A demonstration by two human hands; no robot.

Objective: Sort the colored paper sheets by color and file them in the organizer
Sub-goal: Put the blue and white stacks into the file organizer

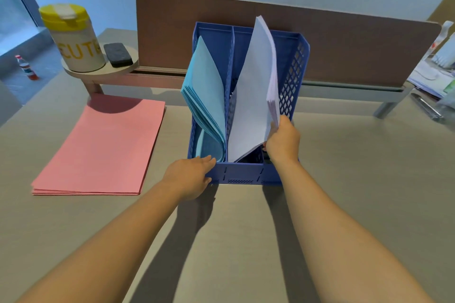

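Observation:
A blue plastic organizer [294, 66] stands on the desk in front of me. Its left slot holds a curled stack of light blue sheets [205, 96]. A stack of white sheets [256, 96] stands in the middle slot, and my right hand [283, 141] grips its lower right edge. My left hand [190, 176] rests flat against the organizer's front left corner. A stack of pink sheets [103, 147] lies flat on the desk to the left.
A brown divider panel [344, 51] runs behind the organizer. A small round shelf [98, 72] at the left carries a yellow-lidded tub [73, 37] and a dark eraser [117, 54]. Papers and pens [433, 86] lie at the far right.

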